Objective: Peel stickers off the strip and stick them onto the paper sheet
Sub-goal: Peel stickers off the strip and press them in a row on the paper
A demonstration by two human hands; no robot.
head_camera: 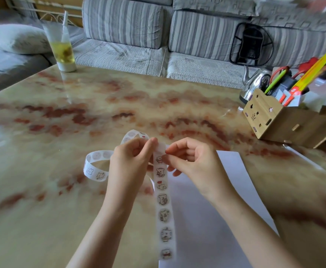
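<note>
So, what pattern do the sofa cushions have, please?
The sofa cushions are grey-and-white striped; head view.

Strip, sheet and organiser only partly showing

The left hand (127, 161) is covering the middle of the long white strip of cartoon-bear stickers (163, 200), and the join between its hanging tail and the loops behind is lying out of sight. Whether the fingers (175, 149) of the right hand (193, 159) are pinching a sticker or bare backing is too small to tell. The white paper sheet (206, 200) is running off the bottom edge beneath both forearms. The light wooden desk organiser (274, 120) is being cropped at the right, its contents blurring.
</note>
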